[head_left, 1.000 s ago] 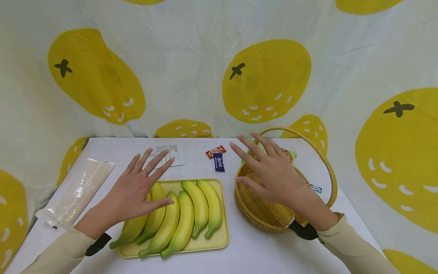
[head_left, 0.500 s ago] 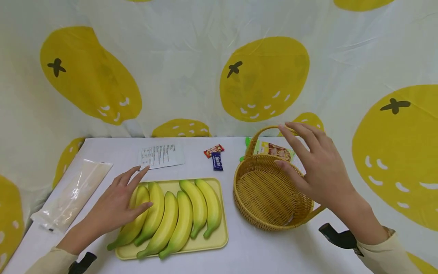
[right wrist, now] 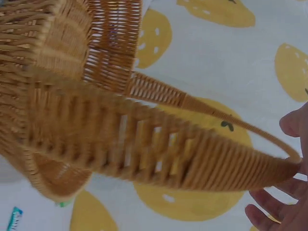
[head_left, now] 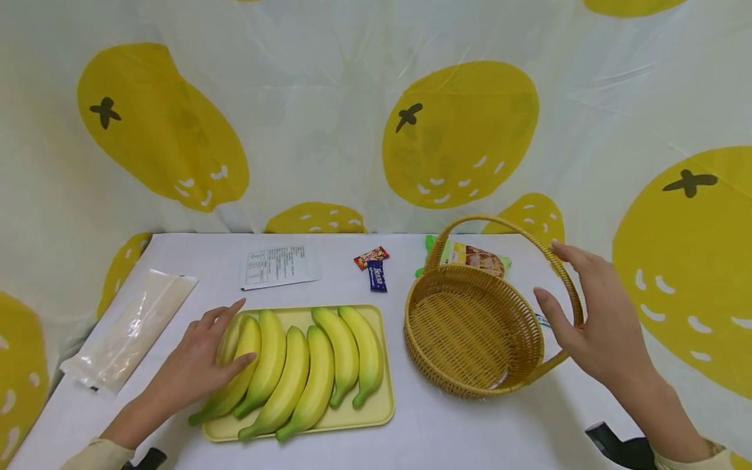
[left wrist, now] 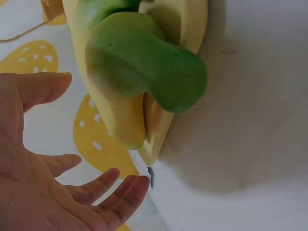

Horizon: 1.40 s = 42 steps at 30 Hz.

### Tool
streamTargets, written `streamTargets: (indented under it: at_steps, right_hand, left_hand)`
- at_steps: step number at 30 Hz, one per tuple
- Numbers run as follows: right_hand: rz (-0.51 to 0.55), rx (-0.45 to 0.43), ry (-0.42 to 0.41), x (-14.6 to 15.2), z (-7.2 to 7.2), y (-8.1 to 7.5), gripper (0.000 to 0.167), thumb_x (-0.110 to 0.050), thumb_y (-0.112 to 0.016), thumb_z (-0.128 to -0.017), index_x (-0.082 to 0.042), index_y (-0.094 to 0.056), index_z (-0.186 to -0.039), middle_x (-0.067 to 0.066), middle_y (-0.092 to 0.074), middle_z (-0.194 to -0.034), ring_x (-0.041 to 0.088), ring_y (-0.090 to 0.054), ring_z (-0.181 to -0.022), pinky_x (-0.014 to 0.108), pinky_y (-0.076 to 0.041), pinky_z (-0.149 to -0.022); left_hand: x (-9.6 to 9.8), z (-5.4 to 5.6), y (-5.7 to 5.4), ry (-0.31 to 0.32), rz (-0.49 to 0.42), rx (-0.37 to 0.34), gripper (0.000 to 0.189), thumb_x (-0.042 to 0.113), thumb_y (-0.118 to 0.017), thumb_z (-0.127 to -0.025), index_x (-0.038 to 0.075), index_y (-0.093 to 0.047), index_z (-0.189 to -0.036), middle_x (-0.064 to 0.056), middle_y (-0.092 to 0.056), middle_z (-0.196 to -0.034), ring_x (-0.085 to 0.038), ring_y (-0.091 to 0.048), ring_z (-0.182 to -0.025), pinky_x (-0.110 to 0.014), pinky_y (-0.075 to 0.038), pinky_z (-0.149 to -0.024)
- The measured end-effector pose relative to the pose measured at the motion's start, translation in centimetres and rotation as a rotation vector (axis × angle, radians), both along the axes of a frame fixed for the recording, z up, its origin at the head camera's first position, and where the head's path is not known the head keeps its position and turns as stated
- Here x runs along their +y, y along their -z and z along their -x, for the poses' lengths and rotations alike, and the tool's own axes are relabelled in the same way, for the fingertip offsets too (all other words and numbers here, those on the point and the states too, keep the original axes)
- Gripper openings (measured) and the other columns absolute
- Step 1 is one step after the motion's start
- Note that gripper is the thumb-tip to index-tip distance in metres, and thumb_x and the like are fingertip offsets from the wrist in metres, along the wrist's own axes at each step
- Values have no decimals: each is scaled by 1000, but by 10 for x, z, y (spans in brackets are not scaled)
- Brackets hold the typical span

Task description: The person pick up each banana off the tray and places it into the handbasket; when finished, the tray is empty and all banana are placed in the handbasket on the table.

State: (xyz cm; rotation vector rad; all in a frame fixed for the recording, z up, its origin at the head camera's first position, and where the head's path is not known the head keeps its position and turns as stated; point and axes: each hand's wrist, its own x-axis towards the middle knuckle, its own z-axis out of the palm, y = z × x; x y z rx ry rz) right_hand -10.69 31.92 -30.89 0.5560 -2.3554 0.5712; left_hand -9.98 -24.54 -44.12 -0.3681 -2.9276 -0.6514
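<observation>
Both hands are lower and farther out than a second ago: the right hand (head_left: 608, 320) has gone from above the basket (head_left: 429, 365) to outside its handle (head_left: 510, 226), the left hand (head_left: 196, 359) to the tray's left end.

On the counter (head_left: 458, 437), the basket stands toward the right edge. Left of centre, near the front edge, the yellow tray (head_left: 352, 421) carries bananas (head_left: 320, 369), some stems overhanging its front edge.

Right thumb and fingers part around the handle, contact unclear; the left hand's are spread, holding nothing.

Reaching seems the step in hand; a lift would call for closing the right fingers round the handle.
</observation>
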Motion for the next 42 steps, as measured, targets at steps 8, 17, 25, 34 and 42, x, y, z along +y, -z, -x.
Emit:
streamTargets:
  at_steps: [8,17,25,34,42]
  right_hand:
    - [69,15,64,9,-17,15,57,-15,-73,-92,-3,-60,-146,19,-62,-116,30,-55,-107,12,-33,-99]
    - [121,9,101,10,-30,34,37,-7,-69,-93,4,-66,-129,5,-61,-98,-7,-51,-95,10,-34,-89]
    - [155,-4,122,10,-40,42,38,-5,-69,-94,2,-68,-131,-1,-63,-100,-12,-52,-88,7,-36,-86]
    - [249,2,92,13,-43,49,39,0,-72,-91,9,-65,-129,-3,-66,-104,-6,-59,-92,6,-46,-83]
    - [307,25,85,13,-44,51,41,5,-75,-87,14,-64,-125,-6,-66,-105,-3,-61,-92,7,-47,-81]
  left_hand:
    - [-1,-4,2,-19,-7,-3,94,47,-82,-89,9,-37,-162,-31,-49,-143,-54,-52,-118,-72,-49,-84]
    - [6,-11,5,-35,-8,-57,94,47,-83,-88,5,-39,-160,-24,-60,-124,-35,-63,-93,-59,-54,-73]
    - [13,-18,13,-52,-15,-82,83,32,-83,-86,-3,-47,-152,-16,-63,-120,-26,-62,-82,-52,-53,-69]
    - [17,-20,10,-66,21,-136,86,30,-82,-82,-3,-46,-154,-28,-61,-126,-43,-66,-94,-61,-54,-73]
    - [22,-19,4,-100,76,-188,84,30,-80,-81,-6,-49,-151,-30,-64,-122,-46,-65,-96,-64,-53,-71]
